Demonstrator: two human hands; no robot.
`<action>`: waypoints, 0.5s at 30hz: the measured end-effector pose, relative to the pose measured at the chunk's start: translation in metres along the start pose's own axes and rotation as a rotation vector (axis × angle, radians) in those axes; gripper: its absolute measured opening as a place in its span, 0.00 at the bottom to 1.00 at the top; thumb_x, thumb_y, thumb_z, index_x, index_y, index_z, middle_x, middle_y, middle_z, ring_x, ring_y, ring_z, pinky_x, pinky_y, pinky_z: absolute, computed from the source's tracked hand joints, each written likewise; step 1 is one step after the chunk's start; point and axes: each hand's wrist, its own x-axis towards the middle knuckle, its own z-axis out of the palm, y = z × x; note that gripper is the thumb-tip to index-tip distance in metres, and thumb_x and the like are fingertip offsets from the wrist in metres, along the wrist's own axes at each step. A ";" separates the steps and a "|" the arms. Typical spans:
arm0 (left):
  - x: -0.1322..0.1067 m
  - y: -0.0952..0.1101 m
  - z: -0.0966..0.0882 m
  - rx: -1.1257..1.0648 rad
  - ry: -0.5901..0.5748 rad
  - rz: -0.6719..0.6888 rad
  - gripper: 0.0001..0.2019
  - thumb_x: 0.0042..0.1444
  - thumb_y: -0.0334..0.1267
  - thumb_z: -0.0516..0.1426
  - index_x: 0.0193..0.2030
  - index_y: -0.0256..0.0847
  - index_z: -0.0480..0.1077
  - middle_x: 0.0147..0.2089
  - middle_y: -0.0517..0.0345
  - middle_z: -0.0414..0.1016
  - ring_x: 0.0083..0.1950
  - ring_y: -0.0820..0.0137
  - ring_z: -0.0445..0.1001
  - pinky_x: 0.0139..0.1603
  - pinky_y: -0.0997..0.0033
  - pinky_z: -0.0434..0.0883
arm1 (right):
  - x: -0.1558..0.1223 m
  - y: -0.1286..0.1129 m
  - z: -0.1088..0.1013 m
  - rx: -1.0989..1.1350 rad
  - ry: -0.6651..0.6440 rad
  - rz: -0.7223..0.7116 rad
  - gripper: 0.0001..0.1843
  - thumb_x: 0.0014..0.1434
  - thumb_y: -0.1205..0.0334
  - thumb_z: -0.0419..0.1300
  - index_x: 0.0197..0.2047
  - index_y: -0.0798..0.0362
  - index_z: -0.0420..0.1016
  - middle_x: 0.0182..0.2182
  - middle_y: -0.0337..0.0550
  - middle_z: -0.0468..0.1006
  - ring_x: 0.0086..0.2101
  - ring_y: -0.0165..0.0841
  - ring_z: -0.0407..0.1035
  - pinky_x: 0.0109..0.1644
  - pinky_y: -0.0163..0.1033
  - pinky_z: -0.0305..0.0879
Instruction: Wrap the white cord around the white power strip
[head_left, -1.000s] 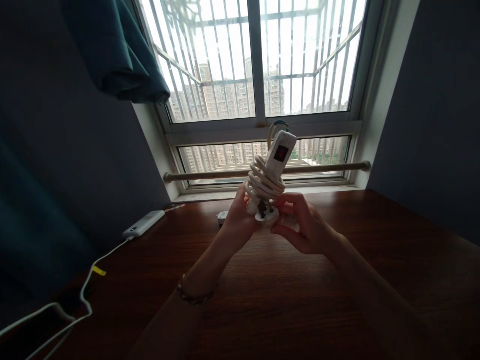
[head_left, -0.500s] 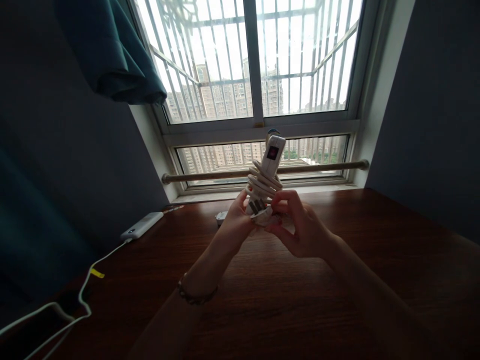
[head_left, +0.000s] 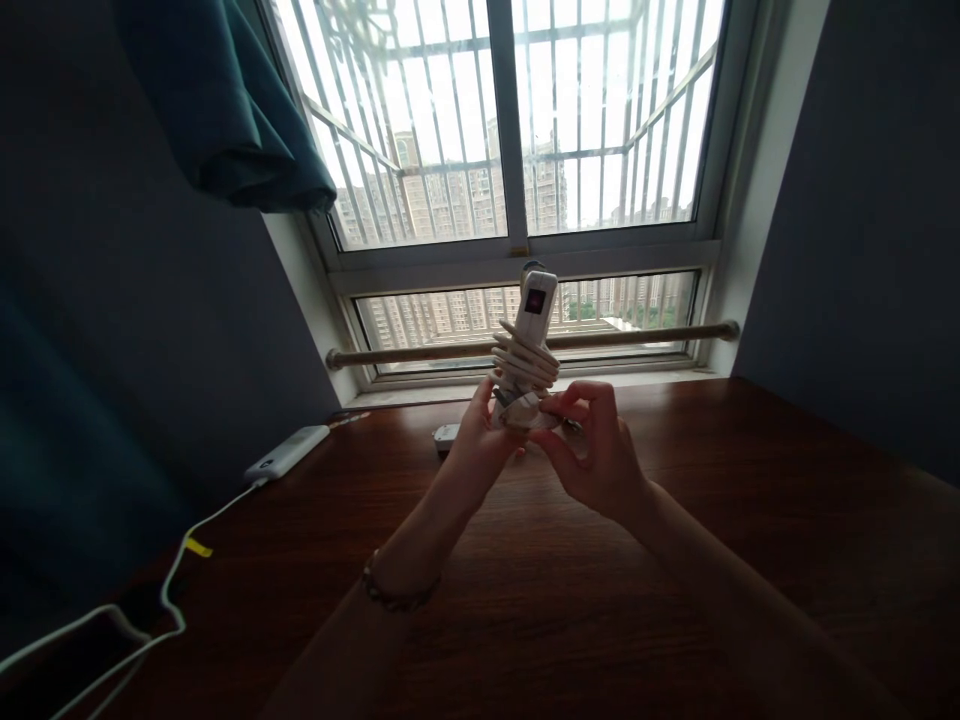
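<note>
A white power strip (head_left: 541, 285) with a dark square on its face is held up, tilted, above the table. Its cord (head_left: 526, 362) is wound around the middle in several loops. My left hand (head_left: 480, 445) grips the strip's lower end, its fingers partly hidden behind it. The white plug (head_left: 519, 410) sits low on the strip, between the two hands. With thumb and index finger, my right hand (head_left: 600, 445) pinches the plug's right side.
A white power bank (head_left: 289, 453) with a white cable (head_left: 176, 580) lies at the table's left. Behind my left wrist is a small white object (head_left: 445, 436). A barred window (head_left: 517, 150) and a horizontal rail (head_left: 637, 336) stand beyond the brown table (head_left: 720, 470).
The power strip has shifted slightly left and stands more upright. The plug has turned, so its prongs show less. My right hand has twisted with its fingers still at the plug.
</note>
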 end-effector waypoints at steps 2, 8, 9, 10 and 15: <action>0.001 -0.001 -0.001 -0.016 -0.031 -0.032 0.26 0.41 0.31 0.63 0.48 0.38 0.60 0.36 0.57 0.71 0.32 0.73 0.69 0.30 0.78 0.66 | -0.003 0.004 0.004 -0.035 0.044 -0.030 0.18 0.55 0.64 0.59 0.44 0.51 0.52 0.33 0.43 0.74 0.34 0.32 0.72 0.36 0.34 0.66; 0.001 0.008 -0.010 -0.108 -0.155 -0.310 0.19 0.47 0.37 0.60 0.47 0.40 0.63 0.37 0.55 0.69 0.31 0.70 0.69 0.23 0.74 0.69 | -0.003 0.015 -0.002 -0.028 0.032 -0.010 0.17 0.55 0.62 0.60 0.42 0.50 0.55 0.33 0.43 0.75 0.33 0.31 0.72 0.35 0.34 0.67; 0.001 0.010 -0.011 -0.136 -0.164 -0.351 0.19 0.47 0.38 0.60 0.47 0.40 0.63 0.37 0.55 0.69 0.31 0.69 0.70 0.23 0.72 0.70 | -0.002 0.016 -0.005 -0.021 0.025 -0.002 0.17 0.54 0.63 0.60 0.41 0.50 0.55 0.32 0.42 0.75 0.31 0.31 0.71 0.34 0.34 0.67; 0.000 0.011 -0.012 -0.158 -0.167 -0.367 0.19 0.48 0.37 0.59 0.48 0.40 0.63 0.37 0.54 0.69 0.31 0.69 0.70 0.23 0.72 0.70 | 0.000 0.016 -0.007 -0.017 0.017 -0.004 0.16 0.54 0.63 0.60 0.41 0.50 0.55 0.31 0.42 0.75 0.30 0.30 0.71 0.33 0.33 0.67; 0.000 0.010 -0.011 -0.153 -0.174 -0.324 0.20 0.47 0.37 0.60 0.48 0.39 0.64 0.37 0.54 0.69 0.31 0.70 0.70 0.22 0.75 0.70 | 0.000 0.017 -0.006 -0.080 0.029 -0.083 0.17 0.53 0.63 0.61 0.41 0.51 0.56 0.30 0.42 0.74 0.29 0.31 0.71 0.32 0.34 0.67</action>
